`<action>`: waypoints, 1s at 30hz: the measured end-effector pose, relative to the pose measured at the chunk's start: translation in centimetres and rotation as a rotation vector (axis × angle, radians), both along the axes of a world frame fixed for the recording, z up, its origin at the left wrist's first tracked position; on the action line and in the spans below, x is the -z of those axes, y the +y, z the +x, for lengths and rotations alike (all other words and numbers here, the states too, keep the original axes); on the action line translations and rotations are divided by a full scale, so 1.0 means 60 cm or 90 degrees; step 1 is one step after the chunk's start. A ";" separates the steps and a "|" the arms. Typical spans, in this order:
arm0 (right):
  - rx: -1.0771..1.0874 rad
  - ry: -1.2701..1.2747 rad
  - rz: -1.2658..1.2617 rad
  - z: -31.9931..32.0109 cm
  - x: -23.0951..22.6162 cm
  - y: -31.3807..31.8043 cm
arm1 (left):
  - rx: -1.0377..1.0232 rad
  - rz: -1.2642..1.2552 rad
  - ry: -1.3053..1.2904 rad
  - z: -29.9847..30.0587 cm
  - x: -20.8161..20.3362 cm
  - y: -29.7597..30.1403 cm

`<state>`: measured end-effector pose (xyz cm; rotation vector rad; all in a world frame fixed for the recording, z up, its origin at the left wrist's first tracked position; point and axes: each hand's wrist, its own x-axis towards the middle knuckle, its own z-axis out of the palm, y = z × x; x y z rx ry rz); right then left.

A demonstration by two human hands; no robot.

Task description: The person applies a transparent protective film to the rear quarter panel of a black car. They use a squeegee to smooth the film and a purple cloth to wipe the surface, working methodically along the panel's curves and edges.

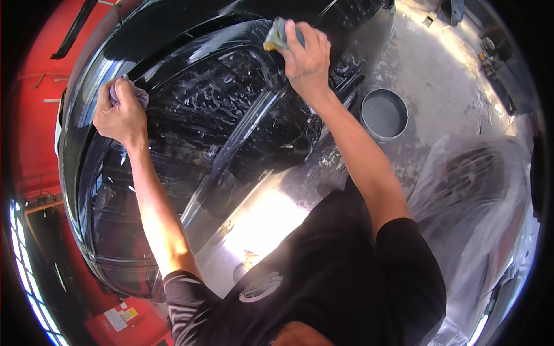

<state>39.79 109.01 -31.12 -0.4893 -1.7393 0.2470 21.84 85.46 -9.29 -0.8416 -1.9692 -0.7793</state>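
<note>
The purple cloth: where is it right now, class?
In the head view, the purple cloth is at the upper left, bunched in the left hand, over the black car.

Single view: left fisheye of a head-worn pair, looking steeply down and forward from above the black T-shirt [340, 254]. Glossy black car [179, 135] close in front, concrete floor [424, 75] farther below at right. Upright, very wide, straight edges bowing toward a dark round rim.

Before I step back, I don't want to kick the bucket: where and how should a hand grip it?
Pinch the bucket by its right rim, probably from above: its round mouth opens upward, and your right forearm shows just left.
</note>
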 end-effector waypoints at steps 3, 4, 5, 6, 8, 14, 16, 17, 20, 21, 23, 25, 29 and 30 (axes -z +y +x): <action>0.012 0.014 -0.069 0.002 0.018 -0.034 | 0.002 -0.011 0.005 -0.004 -0.001 0.002; 0.004 0.012 -0.088 0.013 0.052 -0.066 | -0.006 -0.017 0.018 -0.006 -0.009 -0.003; -0.005 -0.011 -0.133 0.031 0.075 -0.096 | -0.011 -0.027 0.021 -0.007 -0.006 -0.009; 0.002 -0.004 -0.161 0.035 0.074 -0.108 | -0.019 -0.026 0.032 0.001 -0.006 -0.003; 0.020 0.036 -0.198 0.015 0.059 -0.103 | -0.004 -0.011 -0.008 -0.003 -0.007 -0.001; 0.025 0.036 -0.223 0.005 0.051 -0.104 | -0.028 -0.041 0.051 -0.005 -0.002 -0.005; 0.012 0.026 -0.252 0.027 0.083 -0.148 | -0.017 -0.032 0.036 -0.004 -0.002 -0.009; 0.020 0.041 -0.256 0.018 0.081 -0.138 | -0.015 -0.023 0.008 -0.005 -0.003 -0.004; 0.028 0.055 -0.282 -0.005 -0.008 -0.093 | -0.022 -0.020 -0.026 0.000 0.000 -0.004; 0.041 0.052 -0.256 -0.009 -0.030 -0.074 | -0.024 -0.029 0.002 -0.001 -0.002 0.002; 0.034 0.048 -0.244 -0.009 -0.002 -0.071 | -0.023 -0.045 0.031 -0.005 0.004 0.001; 0.014 0.004 -0.265 0.014 0.061 -0.127 | -0.025 -0.051 0.041 -0.015 -0.001 -0.004; -0.119 -0.072 -0.435 0.090 0.077 -0.188 | -0.063 -0.081 0.025 0.010 -0.006 -0.005; -0.110 -0.040 -0.469 0.101 0.070 -0.181 | -0.053 -0.081 0.033 0.002 -0.003 -0.006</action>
